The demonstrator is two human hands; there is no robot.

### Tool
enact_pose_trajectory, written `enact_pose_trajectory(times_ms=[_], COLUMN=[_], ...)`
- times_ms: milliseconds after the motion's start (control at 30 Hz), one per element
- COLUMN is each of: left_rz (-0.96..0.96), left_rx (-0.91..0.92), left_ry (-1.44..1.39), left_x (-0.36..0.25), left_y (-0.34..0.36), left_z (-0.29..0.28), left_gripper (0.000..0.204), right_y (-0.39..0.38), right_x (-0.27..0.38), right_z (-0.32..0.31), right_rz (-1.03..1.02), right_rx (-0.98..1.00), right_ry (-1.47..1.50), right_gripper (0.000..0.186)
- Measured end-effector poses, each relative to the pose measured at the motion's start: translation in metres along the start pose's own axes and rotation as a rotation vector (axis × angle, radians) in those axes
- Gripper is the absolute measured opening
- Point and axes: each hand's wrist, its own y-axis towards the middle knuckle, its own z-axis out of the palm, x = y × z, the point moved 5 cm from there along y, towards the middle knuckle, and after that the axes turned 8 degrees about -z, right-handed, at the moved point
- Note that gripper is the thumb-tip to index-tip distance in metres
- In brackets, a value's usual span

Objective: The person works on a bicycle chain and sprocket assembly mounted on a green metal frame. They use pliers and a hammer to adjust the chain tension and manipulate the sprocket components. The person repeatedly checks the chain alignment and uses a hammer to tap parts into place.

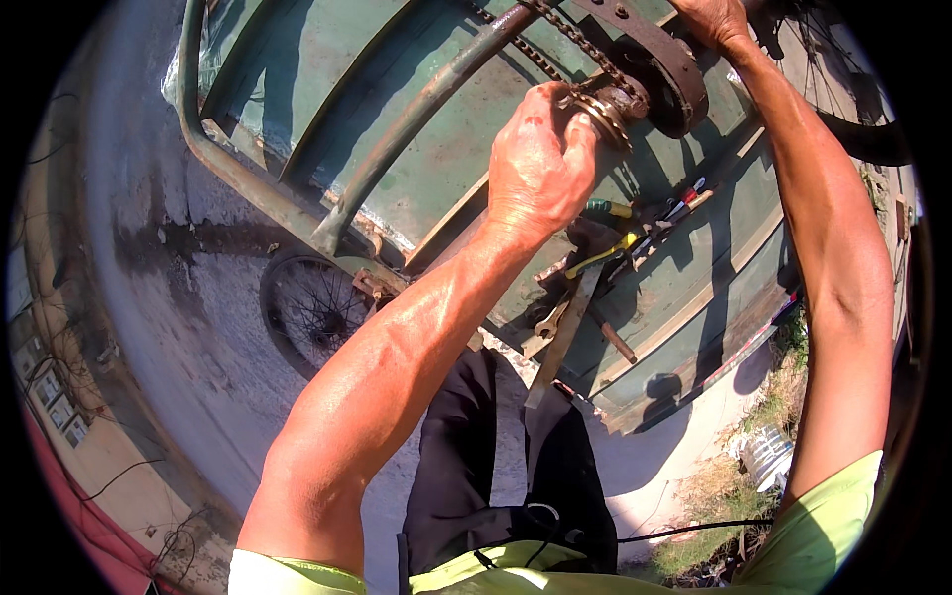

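My left hand (540,164) is closed on a small toothed sprocket (607,121), thumb and fingers at its near left side. From the sprocket a greasy drive chain (570,38) runs up and left to the top edge. Just beyond sits a dark round hub drum (684,97) with a curved, rusty metal band (635,25) above it. At the top edge my right hand (712,22) reaches past the hub. Its fingers are mostly cut off by the picture's rim, so what it touches is hidden.
A green cart bed (397,188) with a bent tube frame (238,183) lies beneath. On it are yellow-handled pliers (602,256), a wrench (547,319), a flat metal bar (565,337) and other hand tools. A spoked wheel (315,312) stands at left; a white bucket (766,456) lies lower right.
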Motion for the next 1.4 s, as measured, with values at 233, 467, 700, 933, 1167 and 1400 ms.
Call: enact_pose_trajectory(times_ms=[233, 467, 700, 933, 1167, 1400], left_rz=[0.025, -0.053, 0.195, 0.435, 0.520, 0.532], left_rx=[-0.033, 0.083, 0.474, 0.539, 0.521, 0.249], left_ry=[0.010, -0.034, 0.344, 0.487, 0.729, 0.939], left_x=[0.007, 0.000, 0.009, 0.033, 0.044, 0.006], left_y=[-0.003, -0.004, -0.009, -0.023, -0.067, -0.088], left_z=[-0.001, -0.002, -0.056, -0.088, -0.157, -0.166], left_gripper=[0.040, 0.044, 0.059, 0.065, 0.066, 0.053], right_y=[-0.123, -0.325, -0.343, -0.359, -0.364, -0.364], right_x=[0.037, 0.190, 0.235, 0.204, 0.208, 0.208], right_z=[-0.023, -0.007, 0.050, 0.063, 0.062, 0.057], right_rz=[0.337, 0.625, 0.292, 0.186, 0.085, 0.076], right_rx=[-0.417, 0.004, 0.233, 0.064, -0.048, -0.103], right_ry=[0.479, 0.321, 0.073, 0.101, 0.113, 0.147], right_gripper=[0.023, 0.037, 0.062, 0.061, 0.050, 0.043])
